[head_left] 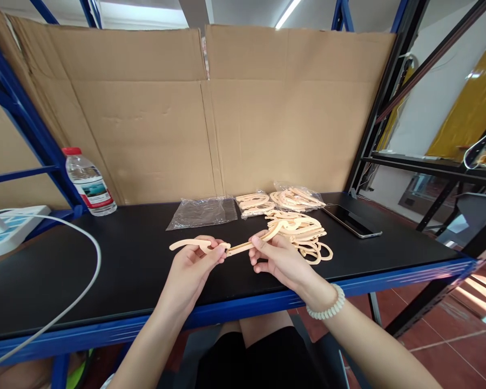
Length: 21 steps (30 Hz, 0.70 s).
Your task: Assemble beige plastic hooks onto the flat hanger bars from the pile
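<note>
Beige hanger point(240, 248), black bench point(117, 270), cardboard backing point(146, 119)

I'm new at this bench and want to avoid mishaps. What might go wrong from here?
1. The left hand pinches a curved piece and the right hand a long piece, meeting end to end. Both look thin, so pressing them askew may bend or snap one.
2. The loose pile lies just behind the right hand. A nudge might scatter it toward the phone.
</note>
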Motion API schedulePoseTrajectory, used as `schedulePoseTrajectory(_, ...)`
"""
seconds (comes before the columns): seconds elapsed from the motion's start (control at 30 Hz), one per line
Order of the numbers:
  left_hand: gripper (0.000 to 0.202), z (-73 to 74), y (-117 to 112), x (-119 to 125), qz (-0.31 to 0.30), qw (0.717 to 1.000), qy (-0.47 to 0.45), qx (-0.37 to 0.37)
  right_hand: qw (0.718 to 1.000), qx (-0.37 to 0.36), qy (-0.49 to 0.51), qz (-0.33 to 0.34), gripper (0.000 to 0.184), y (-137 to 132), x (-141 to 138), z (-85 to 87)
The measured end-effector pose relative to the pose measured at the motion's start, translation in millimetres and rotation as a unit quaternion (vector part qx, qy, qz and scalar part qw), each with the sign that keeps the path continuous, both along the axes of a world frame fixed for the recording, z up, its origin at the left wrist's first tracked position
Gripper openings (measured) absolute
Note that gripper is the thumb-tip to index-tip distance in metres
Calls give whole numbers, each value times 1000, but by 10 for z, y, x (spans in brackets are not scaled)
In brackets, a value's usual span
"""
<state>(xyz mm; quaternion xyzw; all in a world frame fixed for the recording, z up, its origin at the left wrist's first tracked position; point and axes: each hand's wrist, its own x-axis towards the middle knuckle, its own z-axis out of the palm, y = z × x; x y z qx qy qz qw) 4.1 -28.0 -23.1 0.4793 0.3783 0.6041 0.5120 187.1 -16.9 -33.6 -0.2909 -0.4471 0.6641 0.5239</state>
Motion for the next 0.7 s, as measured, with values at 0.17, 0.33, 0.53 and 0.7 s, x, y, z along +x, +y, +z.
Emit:
schedulePoseTrajectory(0.17, 29, -1, 2, 21, -8, 999, 52, 12, 998, 15, -54, -19, 30, 74, 160, 187)
schedulePoseTrajectory(0.33, 44, -8, 6, 94, 13, 998, 53, 15, 997, -9, -74, 10, 25, 143, 185, 257)
schedulePoseTrajectory(0.53, 48, -37, 12, 110, 23, 999, 32, 21, 990, -9, -108, 96, 29, 145, 87, 226)
schedulePoseTrajectory(0.7, 48, -57, -14, 70, 90, 995, 4, 45, 926, 82, -320, 183, 35, 58, 209, 361)
